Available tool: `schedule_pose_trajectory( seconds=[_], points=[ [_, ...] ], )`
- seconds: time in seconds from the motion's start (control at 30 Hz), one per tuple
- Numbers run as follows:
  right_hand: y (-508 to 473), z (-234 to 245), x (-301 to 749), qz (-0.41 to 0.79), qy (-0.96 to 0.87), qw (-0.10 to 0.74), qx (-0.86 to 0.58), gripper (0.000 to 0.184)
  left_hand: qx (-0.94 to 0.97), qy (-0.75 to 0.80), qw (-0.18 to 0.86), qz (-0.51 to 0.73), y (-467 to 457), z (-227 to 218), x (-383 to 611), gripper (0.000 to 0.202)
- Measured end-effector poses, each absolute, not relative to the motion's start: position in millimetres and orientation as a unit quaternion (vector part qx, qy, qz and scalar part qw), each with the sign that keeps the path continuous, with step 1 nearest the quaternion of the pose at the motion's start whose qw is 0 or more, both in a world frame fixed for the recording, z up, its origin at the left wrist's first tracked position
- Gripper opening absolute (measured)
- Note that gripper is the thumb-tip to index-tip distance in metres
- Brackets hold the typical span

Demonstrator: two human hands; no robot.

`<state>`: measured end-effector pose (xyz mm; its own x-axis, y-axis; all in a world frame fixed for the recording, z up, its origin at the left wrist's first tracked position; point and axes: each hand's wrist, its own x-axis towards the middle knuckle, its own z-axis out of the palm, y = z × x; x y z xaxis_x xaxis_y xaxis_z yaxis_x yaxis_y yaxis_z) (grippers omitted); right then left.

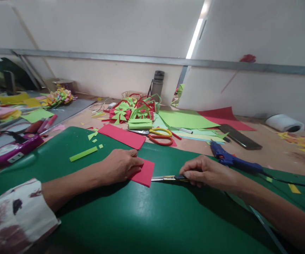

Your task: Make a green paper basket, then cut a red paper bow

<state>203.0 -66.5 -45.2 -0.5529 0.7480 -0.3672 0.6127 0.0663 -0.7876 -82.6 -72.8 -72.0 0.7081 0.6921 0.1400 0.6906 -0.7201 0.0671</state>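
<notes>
My left hand (120, 165) lies palm down on a small red paper piece (145, 173) on the green cutting mat (141, 218), its fingers together over the paper's left part. My right hand (207, 171) is closed on a pair of scissors (165, 178), whose blades lie low over the mat with the tips at the paper's right edge. A longer red paper strip (122, 136) rests just beyond my left hand.
A blue glue gun (233, 160) with its cord lies behind my right hand. Yellow and red scissors (161, 137), green and red paper crafts (133, 113), green sheets (184, 119), a bottle (157, 83), a green strip (83, 154) and a purple device (13, 150) surround the mat.
</notes>
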Motion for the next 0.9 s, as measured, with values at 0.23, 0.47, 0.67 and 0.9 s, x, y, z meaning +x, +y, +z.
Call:
schedule_pose_trajectory(
  seconds=[0.23,0.47,0.67,0.9],
  points=[
    [-62.4,-47.4,203.0,0.49,-0.725,0.067,-0.48,0.025,0.889,0.448,0.012,0.091,-78.1,-75.5,-77.3,0.019],
    [-61.6,-52.6,207.2,0.475,-0.731,0.088,-0.482,0.025,0.9,0.414,0.033,0.136,-78.7,-72.3,-72.1,0.018],
    [-64.6,-49.7,206.8,0.459,-0.74,0.085,-0.484,0.024,0.929,0.353,0.018,0.111,-75.3,-72.3,-68.5,0.026],
    [-61.3,-49.6,208.5,0.479,-0.732,0.072,-0.479,0.024,0.913,0.397,0.0,0.098,-72.5,-79.4,-69.0,0.033]
  ],
)
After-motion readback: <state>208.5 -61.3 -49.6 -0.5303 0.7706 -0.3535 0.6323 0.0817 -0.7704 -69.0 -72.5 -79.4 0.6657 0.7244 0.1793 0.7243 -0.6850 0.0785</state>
